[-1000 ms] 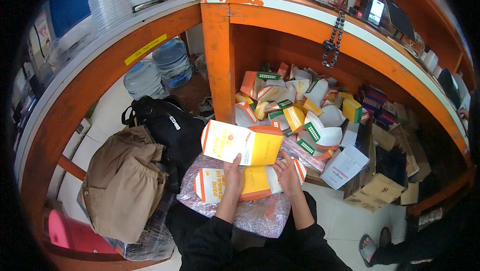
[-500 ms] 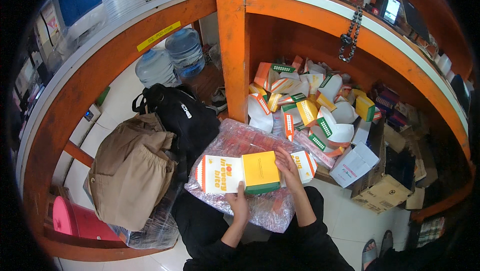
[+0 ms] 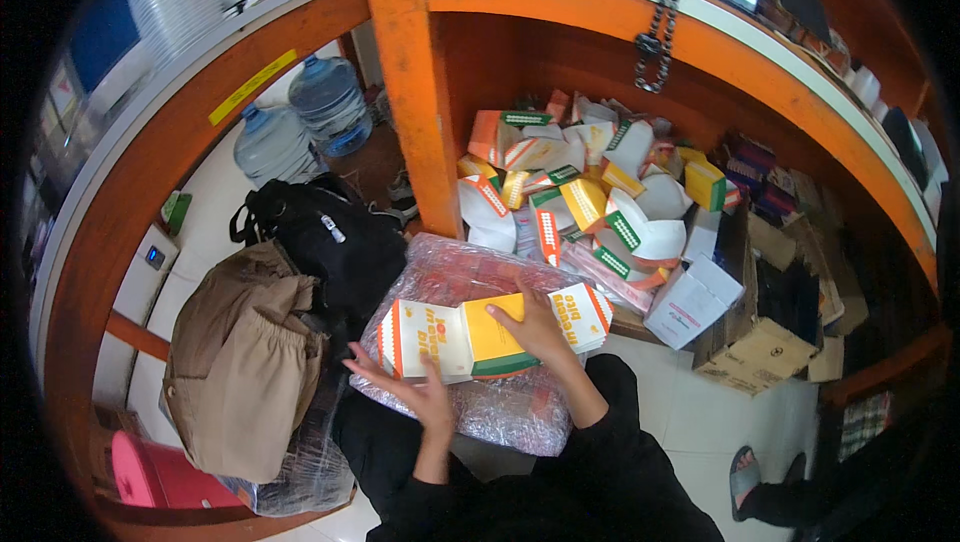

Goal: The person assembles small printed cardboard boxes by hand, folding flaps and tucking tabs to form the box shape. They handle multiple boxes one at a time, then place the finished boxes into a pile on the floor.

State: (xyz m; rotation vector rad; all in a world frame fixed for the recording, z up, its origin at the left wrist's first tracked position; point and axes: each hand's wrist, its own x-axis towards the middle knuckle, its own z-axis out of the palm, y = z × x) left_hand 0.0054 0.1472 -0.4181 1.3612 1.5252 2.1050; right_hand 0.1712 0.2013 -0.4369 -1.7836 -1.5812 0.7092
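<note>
A partly folded paper food carton [image 3: 490,340], with white printed end panels, a yellow middle and a green strip, lies across a clear-plastic-wrapped bundle [image 3: 505,417] at my lap. My left hand [image 3: 412,394] is open at the carton's left white panel, its fingers spread, gripping nothing. On the right, my right hand [image 3: 540,330] rests over the joint of the yellow middle and the right white panel. Its thumb stretches across the yellow part and its fingers extend toward the far edge, hiding some of the carton.
Folded cartons [image 3: 590,197] are heaped under the orange counter [image 3: 405,92]. Right of them stand a white box [image 3: 693,302] and an open cardboard box [image 3: 750,352]. A black backpack [image 3: 325,242], brown garment [image 3: 245,362] and pink container [image 3: 165,472] sit left. Another person's sandalled foot [image 3: 743,482] shows lower right.
My left hand has let go of the white panel's near edge and spread its fingers, shifting left. My right hand has moved left onto the yellow part. The whole view has shifted slightly.
</note>
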